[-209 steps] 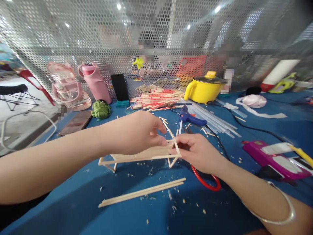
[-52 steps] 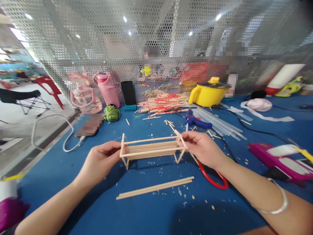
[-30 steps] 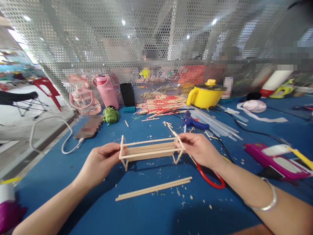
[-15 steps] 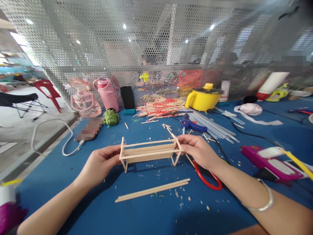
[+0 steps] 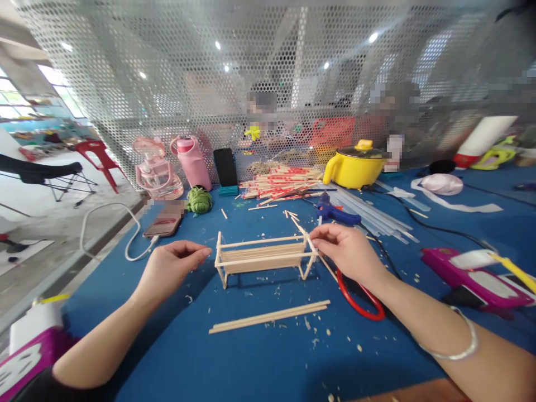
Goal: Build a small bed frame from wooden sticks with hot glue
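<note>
A small frame glued from thin wooden sticks (image 5: 262, 261) stands on its short legs on the blue tabletop, with a slatted bed of sticks between its rails. My left hand (image 5: 173, 268) hovers just left of it, thumb and fingertips drawn together with nothing visible in them. At the opposite end, my right hand (image 5: 345, 248) has its thumb and forefinger at the upper right corner, seemingly still pinching it. Two loose sticks (image 5: 270, 317) lie side by side in front of the frame. Red-handled scissors (image 5: 360, 301) rest partly under my right wrist.
Behind the frame are a blue glue gun (image 5: 337, 213), clear glue sticks (image 5: 372, 215), a pile of wooden sticks (image 5: 280, 183) and a yellow pot (image 5: 355, 167). Green yarn (image 5: 199, 200) and a charging phone (image 5: 165, 219) sit left; a magenta device (image 5: 469, 279) lies right. A perforated metal screen (image 5: 188, 72) closes the back.
My left hand has let go of the frame's left end and drawn back slightly left. My right hand stays at the right corner. The whole view has shifted a little.
</note>
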`<state>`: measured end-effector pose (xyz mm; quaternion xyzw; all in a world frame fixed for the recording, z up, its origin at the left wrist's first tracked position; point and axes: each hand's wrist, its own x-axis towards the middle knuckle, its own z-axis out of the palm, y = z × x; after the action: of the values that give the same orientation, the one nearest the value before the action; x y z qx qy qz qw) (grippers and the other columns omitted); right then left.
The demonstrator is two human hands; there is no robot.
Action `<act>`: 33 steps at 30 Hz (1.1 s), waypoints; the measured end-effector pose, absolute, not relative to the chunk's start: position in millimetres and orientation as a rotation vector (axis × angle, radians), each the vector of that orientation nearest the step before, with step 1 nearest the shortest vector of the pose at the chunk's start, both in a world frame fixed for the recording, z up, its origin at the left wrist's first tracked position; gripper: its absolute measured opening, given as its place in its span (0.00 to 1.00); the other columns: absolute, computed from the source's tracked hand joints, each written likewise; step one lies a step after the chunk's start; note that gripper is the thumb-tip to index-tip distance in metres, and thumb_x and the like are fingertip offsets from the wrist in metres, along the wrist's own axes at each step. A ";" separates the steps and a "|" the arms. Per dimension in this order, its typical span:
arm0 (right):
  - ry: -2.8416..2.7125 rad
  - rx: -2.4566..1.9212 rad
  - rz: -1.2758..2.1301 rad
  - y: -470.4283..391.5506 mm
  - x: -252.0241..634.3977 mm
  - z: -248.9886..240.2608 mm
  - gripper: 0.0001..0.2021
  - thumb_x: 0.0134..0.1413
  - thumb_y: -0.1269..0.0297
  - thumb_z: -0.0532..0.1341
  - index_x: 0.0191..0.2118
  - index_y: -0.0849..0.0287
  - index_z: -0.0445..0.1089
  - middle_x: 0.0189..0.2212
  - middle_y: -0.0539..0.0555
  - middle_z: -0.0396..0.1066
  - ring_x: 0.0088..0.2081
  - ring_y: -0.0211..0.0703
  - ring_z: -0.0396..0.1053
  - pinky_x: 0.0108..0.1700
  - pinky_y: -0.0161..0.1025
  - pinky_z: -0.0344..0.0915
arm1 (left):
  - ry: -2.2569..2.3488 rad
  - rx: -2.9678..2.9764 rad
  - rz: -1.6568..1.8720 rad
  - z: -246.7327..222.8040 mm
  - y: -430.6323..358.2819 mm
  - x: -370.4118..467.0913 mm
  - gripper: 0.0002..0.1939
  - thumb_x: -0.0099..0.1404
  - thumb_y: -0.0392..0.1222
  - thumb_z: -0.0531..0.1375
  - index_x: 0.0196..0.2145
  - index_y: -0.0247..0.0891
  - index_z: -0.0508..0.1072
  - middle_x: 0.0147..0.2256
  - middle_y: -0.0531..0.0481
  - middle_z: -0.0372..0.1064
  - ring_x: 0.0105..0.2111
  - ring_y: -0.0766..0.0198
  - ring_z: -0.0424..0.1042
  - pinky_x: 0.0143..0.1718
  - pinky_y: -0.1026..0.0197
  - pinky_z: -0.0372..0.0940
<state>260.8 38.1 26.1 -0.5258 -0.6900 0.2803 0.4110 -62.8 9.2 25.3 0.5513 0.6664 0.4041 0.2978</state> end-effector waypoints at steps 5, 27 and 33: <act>-1.665 -1.276 0.939 33.6 257.8 29.9 0.12 0.51 0.62 0.57 0.39 0.60 0.72 0.28 0.53 0.74 0.26 0.40 0.70 0.29 0.36 0.67 | 1.520 1.610 1.031 21.6 6.2 -57.5 0.18 0.54 0.52 0.61 0.36 0.35 0.76 0.30 0.47 0.74 0.24 0.67 0.65 0.25 0.65 0.62; -1.818 -1.152 0.951 35.6 254.8 23.0 0.07 0.49 0.61 0.61 0.31 0.59 0.73 0.26 0.50 0.72 0.29 0.39 0.67 0.33 0.35 0.63 | 1.440 1.643 1.070 21.0 2.1 -39.4 0.17 0.54 0.51 0.62 0.34 0.35 0.78 0.29 0.47 0.74 0.29 0.60 0.69 0.33 0.60 0.65; -1.737 -1.151 1.082 35.4 253.5 23.8 0.08 0.46 0.61 0.63 0.29 0.60 0.73 0.23 0.49 0.69 0.25 0.35 0.63 0.28 0.33 0.62 | 1.413 1.607 1.029 19.1 0.9 -40.4 0.17 0.56 0.51 0.61 0.36 0.35 0.77 0.25 0.51 0.69 0.21 0.68 0.62 0.24 0.64 0.59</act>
<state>253.5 35.4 23.8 -0.4520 -0.6824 0.4249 0.3866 -40.4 0.9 19.1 0.6276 0.5517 0.4020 0.3744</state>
